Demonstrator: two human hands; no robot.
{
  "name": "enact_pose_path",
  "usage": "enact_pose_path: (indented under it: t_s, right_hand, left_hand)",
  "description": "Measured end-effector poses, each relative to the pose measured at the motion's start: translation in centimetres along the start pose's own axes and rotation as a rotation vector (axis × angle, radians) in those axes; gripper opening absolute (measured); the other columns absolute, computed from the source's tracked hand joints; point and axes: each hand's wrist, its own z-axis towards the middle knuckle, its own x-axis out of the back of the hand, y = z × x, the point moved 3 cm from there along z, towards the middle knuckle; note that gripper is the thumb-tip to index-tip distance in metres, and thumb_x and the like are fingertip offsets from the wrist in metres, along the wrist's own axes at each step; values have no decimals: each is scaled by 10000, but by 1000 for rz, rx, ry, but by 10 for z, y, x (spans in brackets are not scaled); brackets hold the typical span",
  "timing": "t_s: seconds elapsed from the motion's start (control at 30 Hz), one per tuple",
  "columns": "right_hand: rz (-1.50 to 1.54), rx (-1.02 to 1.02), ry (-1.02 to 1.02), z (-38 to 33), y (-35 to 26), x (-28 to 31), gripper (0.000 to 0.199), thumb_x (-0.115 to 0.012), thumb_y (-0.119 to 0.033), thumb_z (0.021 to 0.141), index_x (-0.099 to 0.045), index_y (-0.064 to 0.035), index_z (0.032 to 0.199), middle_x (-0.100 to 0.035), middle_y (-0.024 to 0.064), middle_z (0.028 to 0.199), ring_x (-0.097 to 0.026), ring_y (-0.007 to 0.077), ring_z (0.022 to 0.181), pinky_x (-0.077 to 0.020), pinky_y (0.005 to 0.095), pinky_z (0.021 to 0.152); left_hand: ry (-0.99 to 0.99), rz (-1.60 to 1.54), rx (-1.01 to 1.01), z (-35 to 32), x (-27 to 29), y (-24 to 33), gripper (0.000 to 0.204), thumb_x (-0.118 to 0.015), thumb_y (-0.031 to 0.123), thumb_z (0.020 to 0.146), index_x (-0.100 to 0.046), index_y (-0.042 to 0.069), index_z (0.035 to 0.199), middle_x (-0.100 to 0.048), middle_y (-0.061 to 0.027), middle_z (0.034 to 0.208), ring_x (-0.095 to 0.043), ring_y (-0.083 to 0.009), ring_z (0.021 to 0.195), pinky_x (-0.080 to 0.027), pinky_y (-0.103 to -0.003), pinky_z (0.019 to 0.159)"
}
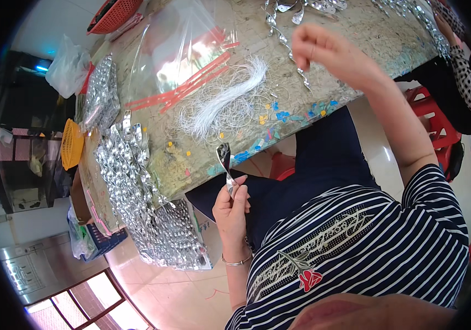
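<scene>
The left hand (231,206) is closed round the stem of a silver spoon-shaped piece (225,159), whose bowl stands clear above the fingers, just short of the table edge (279,137). Beyond the edge lie small blue and yellow tags (282,115), a white string bundle (224,99) and a clear bag (186,49) with red strips. The right hand (329,52) is raised over the table, fingertips pinched; what they hold cannot be told.
</scene>
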Motion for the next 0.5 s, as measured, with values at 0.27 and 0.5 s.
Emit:
enact_pose_path:
  t_s: [0.27,0.5]
  right_hand:
    - [223,-303,-540,-69,-3,-123,129,-504,-173,949,-506,-55,899,-598,29,741,-588,144,708,-477,309,672]
    - [339,-313,-496,-63,-17,-119,88,-483,-122,971,-489,-59,910,-532,-12,710,-505,73,644,-437,229,601]
  left_hand:
    - [-101,-69,-185,1,-25,32,356,-538,-4,915,-536,-52,1268,-580,-68,1109,-475,-16,618,-360,-147,506]
    - [-145,56,-106,-4,-21,14,174,-619,55,903,-676,-1,1058,-618,14,768,-440,-15,580,-347,-159,525]
